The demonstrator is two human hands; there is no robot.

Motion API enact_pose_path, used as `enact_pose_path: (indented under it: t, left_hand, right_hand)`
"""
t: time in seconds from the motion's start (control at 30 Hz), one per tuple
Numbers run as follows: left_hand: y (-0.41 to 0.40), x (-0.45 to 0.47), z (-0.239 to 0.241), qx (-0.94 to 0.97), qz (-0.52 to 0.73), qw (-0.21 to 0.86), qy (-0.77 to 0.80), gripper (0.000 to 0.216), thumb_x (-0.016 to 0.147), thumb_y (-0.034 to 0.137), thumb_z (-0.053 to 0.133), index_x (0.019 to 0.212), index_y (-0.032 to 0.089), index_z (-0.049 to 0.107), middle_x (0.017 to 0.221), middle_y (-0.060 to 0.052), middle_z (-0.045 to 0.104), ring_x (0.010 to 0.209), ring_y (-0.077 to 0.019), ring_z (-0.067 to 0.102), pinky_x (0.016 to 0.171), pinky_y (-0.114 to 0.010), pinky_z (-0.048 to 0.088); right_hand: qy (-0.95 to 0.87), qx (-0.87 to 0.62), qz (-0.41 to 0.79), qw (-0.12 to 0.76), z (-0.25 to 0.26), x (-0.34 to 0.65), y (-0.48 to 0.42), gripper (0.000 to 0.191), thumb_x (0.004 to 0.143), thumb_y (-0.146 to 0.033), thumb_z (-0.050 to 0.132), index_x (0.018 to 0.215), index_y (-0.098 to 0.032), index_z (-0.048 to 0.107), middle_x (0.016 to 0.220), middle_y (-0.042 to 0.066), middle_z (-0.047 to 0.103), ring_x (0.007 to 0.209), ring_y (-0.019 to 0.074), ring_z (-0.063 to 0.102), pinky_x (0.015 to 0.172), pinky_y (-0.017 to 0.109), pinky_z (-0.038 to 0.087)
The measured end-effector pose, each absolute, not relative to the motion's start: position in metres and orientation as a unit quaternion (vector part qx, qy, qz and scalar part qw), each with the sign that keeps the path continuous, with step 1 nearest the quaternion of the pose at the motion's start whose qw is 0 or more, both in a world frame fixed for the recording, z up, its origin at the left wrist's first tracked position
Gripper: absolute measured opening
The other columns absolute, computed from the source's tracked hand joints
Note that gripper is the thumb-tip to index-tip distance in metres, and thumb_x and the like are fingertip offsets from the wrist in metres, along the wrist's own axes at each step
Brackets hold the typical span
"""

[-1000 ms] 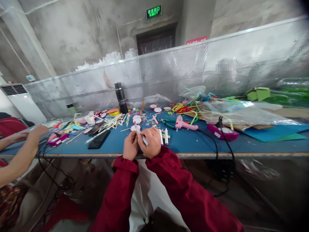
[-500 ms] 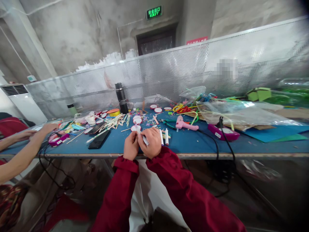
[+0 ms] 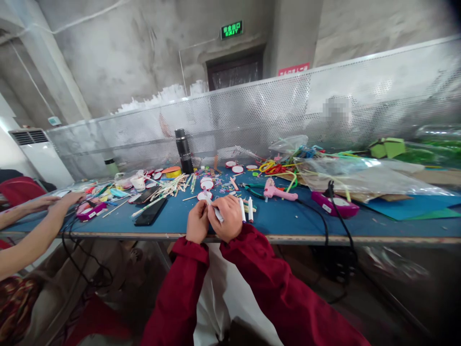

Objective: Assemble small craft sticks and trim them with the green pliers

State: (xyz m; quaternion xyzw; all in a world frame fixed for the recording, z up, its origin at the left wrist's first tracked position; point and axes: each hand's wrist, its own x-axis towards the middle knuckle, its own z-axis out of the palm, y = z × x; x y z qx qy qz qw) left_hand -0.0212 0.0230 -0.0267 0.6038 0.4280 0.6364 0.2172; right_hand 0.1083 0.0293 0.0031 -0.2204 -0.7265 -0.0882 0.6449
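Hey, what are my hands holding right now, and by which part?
Your right hand holds a white pen-like object; exactly where is hidden. Whether your left hand holds anything can't be told.

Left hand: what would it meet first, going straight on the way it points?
Probably the nearest red-rimmed disc, just ahead of the left hand. Depth is unclear: the hand might pass above it, and I cannot tell whether the disc rests on the table.
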Motion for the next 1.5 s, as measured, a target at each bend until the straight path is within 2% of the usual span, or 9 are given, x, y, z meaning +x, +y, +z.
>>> enact_pose_path:
  t: [0.4, 0.9, 1.07, 1.5]
  left_hand:
    - [0.0216, -0.0204, -0.026, 0.607, 0.639, 0.216, 0.421, 0.016, 0.09, 0.03, 0.061, 0.079, 0.018, 0.059, 0.071, 0.004, 0.053, 0.068, -0.013, 0.046, 0.065, -0.023, 0.039]
    - [0.0177, -0.0191, -0.0214, 0.605, 0.628, 0.208, 0.443, 0.017, 0.092, 0.032, 0.059, 0.082, 0.018, 0.062, 0.067, 0.005, 0.054, 0.063, -0.0122, 0.045, 0.066, -0.023, 0.041]
    - [0.0188, -0.0196, -0.0223, 0.598, 0.633, 0.226, 0.436, 0.017, 0.092, 0.033, 0.06, 0.087, 0.018, 0.065, 0.07, 0.003, 0.06, 0.065, -0.0131, 0.049, 0.066, -0.023, 0.043]
    - [0.0201, -0.0206, -0.0232, 0.598, 0.631, 0.222, 0.442, 0.022, 0.091, 0.038, 0.062, 0.08, 0.019, 0.062, 0.067, 0.004, 0.054, 0.064, -0.0135, 0.047, 0.068, -0.024, 0.044]
  right_hand:
    - [-0.721, -0.225, -0.094, 0.649, 0.0027, 0.1085, 0.0283, 0.016, 0.095, -0.02, 0.056, 0.08, -0.025, 0.052, 0.072, 0.002, 0.064, 0.072, 0.0201, 0.057, 0.079, 0.039, 0.042]
    - [-0.718, -0.237, -0.093, 0.647, 0.0015, 0.1084, 0.0294, 0.016, 0.096, -0.021, 0.056, 0.08, -0.025, 0.053, 0.073, 0.002, 0.065, 0.073, 0.0205, 0.057, 0.081, 0.039, 0.042]
    - [-0.72, -0.23, -0.091, 0.648, 0.002, 0.1085, 0.0289, 0.017, 0.095, -0.021, 0.056, 0.08, -0.025, 0.052, 0.071, 0.001, 0.063, 0.071, 0.0203, 0.057, 0.08, 0.039, 0.042]
    - [-0.716, -0.242, -0.095, 0.648, 0.0028, 0.1095, 0.0283, 0.017, 0.095, -0.021, 0.055, 0.079, -0.025, 0.051, 0.07, 0.001, 0.062, 0.07, 0.0203, 0.056, 0.078, 0.039, 0.042]
